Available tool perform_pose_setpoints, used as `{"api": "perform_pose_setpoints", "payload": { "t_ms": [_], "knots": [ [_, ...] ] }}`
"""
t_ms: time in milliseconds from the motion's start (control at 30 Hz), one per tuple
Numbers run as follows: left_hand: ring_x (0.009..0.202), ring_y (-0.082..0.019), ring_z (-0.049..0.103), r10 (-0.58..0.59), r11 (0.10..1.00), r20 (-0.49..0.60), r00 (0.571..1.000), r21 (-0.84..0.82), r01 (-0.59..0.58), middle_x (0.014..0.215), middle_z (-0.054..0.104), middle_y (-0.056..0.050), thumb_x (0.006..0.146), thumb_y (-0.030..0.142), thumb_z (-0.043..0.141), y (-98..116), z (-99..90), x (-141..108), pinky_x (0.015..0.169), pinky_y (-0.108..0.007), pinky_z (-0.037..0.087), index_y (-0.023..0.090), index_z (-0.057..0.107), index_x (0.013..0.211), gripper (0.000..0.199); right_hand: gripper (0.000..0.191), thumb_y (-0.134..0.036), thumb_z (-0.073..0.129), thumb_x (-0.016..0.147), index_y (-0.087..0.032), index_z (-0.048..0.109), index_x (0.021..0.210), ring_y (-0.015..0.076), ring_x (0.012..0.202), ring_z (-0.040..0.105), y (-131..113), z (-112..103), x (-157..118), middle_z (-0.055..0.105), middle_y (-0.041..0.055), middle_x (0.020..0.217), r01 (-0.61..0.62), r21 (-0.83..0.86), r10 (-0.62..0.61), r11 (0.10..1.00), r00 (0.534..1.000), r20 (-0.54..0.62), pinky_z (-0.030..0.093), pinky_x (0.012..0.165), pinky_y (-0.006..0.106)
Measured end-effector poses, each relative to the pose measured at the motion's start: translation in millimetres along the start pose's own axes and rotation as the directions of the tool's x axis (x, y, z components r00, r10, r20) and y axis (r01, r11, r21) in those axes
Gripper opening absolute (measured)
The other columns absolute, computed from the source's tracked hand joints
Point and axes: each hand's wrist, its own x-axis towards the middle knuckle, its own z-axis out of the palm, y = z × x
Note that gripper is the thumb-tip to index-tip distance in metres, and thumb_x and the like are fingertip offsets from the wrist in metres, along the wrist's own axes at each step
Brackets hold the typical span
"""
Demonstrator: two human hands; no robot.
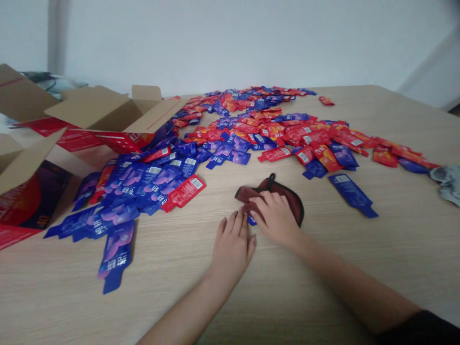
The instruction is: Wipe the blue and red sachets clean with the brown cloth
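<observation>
A dark red cloth piece [294,203] with black edging and a small black loop lies folded on the table in front of me. My right hand [275,213] has its fingers bent over this cloth and presses on it. Beside it, my left hand [232,239] rests low with its fingers stretched out, the tips at the cloth's lower left edge. Between the two hands a small part of a blue sachet [252,220] shows; the rest of it is hidden by the cloth and my fingers.
Blue sachets [129,184] lie heaped at left, one single sachet [117,256] nearer me. Mixed red and blue sachets [312,136] spread across the back. Open cardboard boxes [108,112] stand at left. A lone blue sachet [352,194] and a grey cloth [447,182] are at right.
</observation>
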Motion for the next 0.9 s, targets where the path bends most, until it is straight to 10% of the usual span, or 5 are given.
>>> {"api": "perform_pose_setpoints", "payload": {
  "t_ms": [233,400,567,900],
  "knots": [
    [0.134,-0.029,0.043,-0.023,1.0,-0.001,1.0,-0.006,0.023,0.15,0.044,-0.014,0.095,0.034,0.043,4,2.0,1,0.11,-0.049,0.036,0.008,0.045,0.141,0.053,0.031,-0.034,0.04,0.096,-0.018,0.061,0.112,0.0283,0.095,0.05,54,-14,4,0.059,0.0128,0.107,-0.293,-0.065,0.293,0.954,0.956,-0.003,0.036,0.079,0.039],
    [0.132,-0.031,0.044,-0.023,1.0,-0.005,1.0,0.004,0.023,0.148,0.046,-0.016,0.094,0.034,0.046,6,0.1,2,0.109,-0.05,0.037,0.006,0.047,0.139,0.054,0.032,-0.033,0.042,0.095,-0.021,0.058,0.12,0.0277,0.102,0.048,1,-22,20,0.056,0.0115,0.117,-0.074,0.077,0.083,0.994,0.988,-0.127,0.034,0.085,0.04],
    [0.132,-0.031,0.045,-0.012,1.0,0.02,1.0,0.006,0.012,0.137,0.056,-0.016,0.093,0.034,0.049,3,-2.4,2,0.111,-0.05,0.035,0.006,0.054,0.133,0.049,0.035,-0.039,0.042,0.096,-0.023,0.058,0.123,0.0283,0.099,0.048,-18,-2,9,0.057,0.0114,0.121,0.117,-0.023,-0.117,0.993,0.993,-0.003,0.033,0.081,0.041],
    [0.133,-0.028,0.044,-0.013,1.0,-0.001,1.0,-0.005,0.013,0.148,0.045,-0.015,0.096,0.034,0.045,4,-1.0,2,0.109,-0.05,0.037,0.007,0.045,0.141,0.053,0.034,-0.035,0.036,0.097,-0.016,0.06,0.113,0.0281,0.093,0.05,56,-19,2,0.058,0.0135,0.107,-0.266,-0.072,0.264,0.961,0.964,-0.038,0.038,0.08,0.04]
  ]
}}
